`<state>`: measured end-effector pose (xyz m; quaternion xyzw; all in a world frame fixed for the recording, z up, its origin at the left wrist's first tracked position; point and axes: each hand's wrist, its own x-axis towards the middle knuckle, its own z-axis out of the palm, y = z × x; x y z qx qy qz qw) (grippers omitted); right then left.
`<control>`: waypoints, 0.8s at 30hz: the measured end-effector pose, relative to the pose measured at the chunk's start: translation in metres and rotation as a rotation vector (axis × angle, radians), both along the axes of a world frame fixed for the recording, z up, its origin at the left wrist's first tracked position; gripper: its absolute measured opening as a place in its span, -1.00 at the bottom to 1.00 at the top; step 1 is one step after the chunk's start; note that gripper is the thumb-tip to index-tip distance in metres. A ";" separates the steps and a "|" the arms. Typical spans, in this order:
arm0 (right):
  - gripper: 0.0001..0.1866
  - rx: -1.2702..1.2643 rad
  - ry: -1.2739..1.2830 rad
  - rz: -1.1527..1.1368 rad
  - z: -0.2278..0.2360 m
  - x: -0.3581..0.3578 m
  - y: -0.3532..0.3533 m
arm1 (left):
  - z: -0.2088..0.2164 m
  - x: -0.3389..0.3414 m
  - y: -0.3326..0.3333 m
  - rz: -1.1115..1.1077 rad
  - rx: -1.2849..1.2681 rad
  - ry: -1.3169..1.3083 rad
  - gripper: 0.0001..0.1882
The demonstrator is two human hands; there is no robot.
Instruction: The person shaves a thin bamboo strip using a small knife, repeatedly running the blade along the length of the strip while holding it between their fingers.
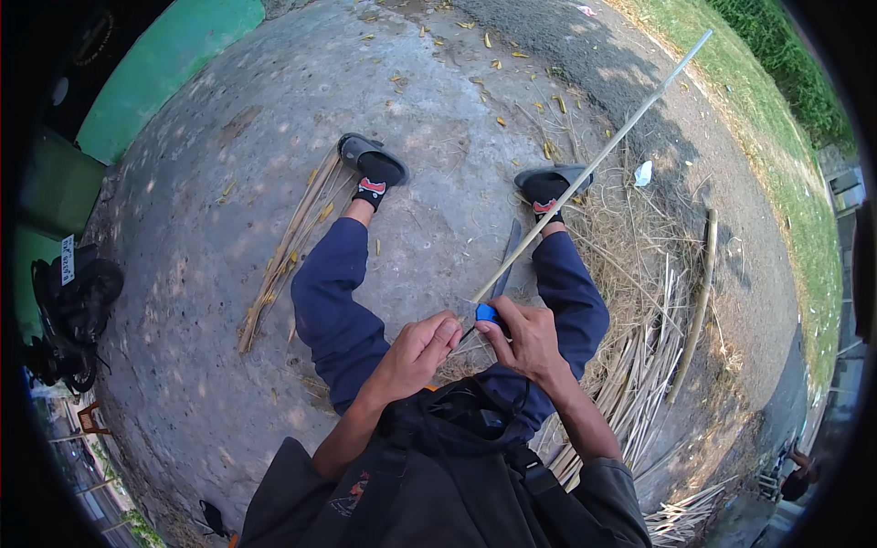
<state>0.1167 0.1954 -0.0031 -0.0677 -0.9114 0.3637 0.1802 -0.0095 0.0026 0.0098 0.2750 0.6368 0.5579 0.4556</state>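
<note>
Blue piece [487,314], observed from my remote station, between the legs near the lower edge of the ground [219,183]; the right hand [530,342] is curled closed around it. The left hand [420,352], just beside, is closed, thumb against fingers; I cannot tell what it grips. A long pale stick [628,128] slants from the hands toward the ground's upper right corner. Thin sticks [639,374] lie heaped toward its lower right corner.
</note>
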 end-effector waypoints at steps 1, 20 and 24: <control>-0.71 -0.002 -0.010 -0.042 0.003 0.001 0.002 | 0.005 0.001 0.000 -0.014 -0.011 0.102 -0.59; -0.66 0.205 0.119 -0.080 0.005 -0.043 0.043 | 0.020 0.000 -0.008 0.144 -0.019 0.488 -0.58; -0.66 0.218 0.112 -0.105 0.002 -0.055 0.044 | 0.018 -0.003 -0.012 0.158 -0.091 0.457 -0.60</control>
